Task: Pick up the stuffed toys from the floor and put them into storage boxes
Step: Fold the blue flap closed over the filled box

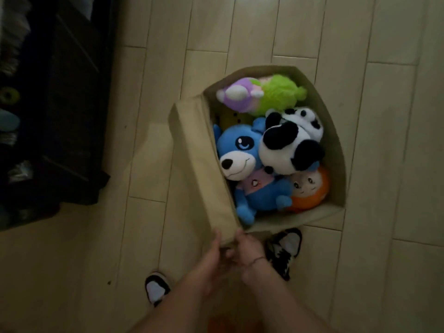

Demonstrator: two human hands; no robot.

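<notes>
No readable text, label, brand or number anywhere: none on the storage box, none on the stuffed toys inside that box, only embroidered faces.

Below me: pale plank floor. Tan fabric storage box sits on it, mid-frame. My two black-and-white shoes stand on planks just beside box's near corner. Dark furniture rests on floor at left, well apart from box.
</notes>
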